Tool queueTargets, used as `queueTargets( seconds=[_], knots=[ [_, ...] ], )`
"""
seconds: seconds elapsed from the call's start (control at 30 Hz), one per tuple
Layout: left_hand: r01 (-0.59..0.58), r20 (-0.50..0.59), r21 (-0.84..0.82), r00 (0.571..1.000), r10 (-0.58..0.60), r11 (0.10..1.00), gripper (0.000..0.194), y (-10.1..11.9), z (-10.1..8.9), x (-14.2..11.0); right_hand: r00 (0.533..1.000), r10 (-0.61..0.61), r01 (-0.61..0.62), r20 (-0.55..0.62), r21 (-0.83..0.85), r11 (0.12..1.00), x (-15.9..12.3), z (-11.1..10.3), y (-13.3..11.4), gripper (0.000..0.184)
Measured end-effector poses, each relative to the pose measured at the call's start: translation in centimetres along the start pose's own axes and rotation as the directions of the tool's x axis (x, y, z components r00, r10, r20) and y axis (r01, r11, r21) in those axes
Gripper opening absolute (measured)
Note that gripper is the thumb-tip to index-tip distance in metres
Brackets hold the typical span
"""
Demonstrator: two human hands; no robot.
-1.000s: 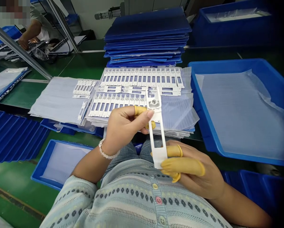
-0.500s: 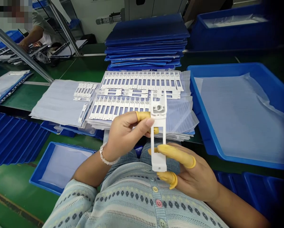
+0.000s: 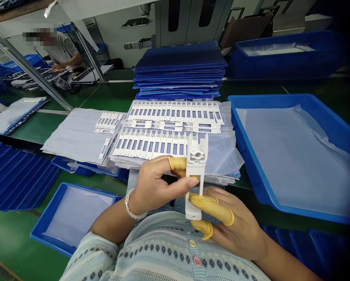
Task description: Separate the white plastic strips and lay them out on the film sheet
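A long white plastic part with a round socket near its top stands upright in front of my chest. My left hand pinches its middle between thumb and yellow-capped fingers. My right hand, with yellow finger cots, holds the part's lower end. Behind the part, rows of the same white parts lie side by side on clear plastic sheets, and a second row lies farther back.
A large blue bin lined with white foam sits at right. A smaller blue tray is at lower left. Blue sheets are stacked behind the parts. A few loose parts rest on foam at left. Another person works at far left.
The part has turned more edge-on and come slightly lower and closer to my body. Both hands kept their hold. My head has tilted up, showing more of the room.
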State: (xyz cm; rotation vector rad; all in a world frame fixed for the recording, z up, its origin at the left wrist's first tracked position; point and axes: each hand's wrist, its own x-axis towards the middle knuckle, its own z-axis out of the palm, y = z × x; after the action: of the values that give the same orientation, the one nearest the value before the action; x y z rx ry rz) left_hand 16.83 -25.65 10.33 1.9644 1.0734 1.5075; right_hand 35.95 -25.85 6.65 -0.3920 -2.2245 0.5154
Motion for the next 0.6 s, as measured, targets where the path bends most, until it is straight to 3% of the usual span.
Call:
queueTargets(
  seconds=[0.23,0.4,0.53,0.6],
  knots=[
    [0.024,-0.021,0.032,1.0,-0.024,0.999,0.021,0.0,0.0,0.1,1.0,-0.004,0.005,0.028,-0.043,0.999,-0.2,0.1,0.2,0.026],
    [0.061,-0.035,0.032,0.998,-0.06,0.998,0.022,-0.5,0.3,0.1,0.994,-0.055,0.038,-0.097,-0.164,0.986,-0.5,1.0,0.8,0.039],
    [0.122,0.005,0.089,0.992,-0.123,0.989,0.016,-2.9,0.8,0.1,0.992,-0.066,0.016,-0.104,-0.428,0.904,-1.4,1.8,3.4,0.044],
    [0.13,0.067,0.23,0.986,-0.149,0.964,0.038,-4.9,1.4,0.1,0.991,0.074,-0.121,-0.114,-0.489,0.864,-2.0,1.6,5.7,0.04]
  ],
)
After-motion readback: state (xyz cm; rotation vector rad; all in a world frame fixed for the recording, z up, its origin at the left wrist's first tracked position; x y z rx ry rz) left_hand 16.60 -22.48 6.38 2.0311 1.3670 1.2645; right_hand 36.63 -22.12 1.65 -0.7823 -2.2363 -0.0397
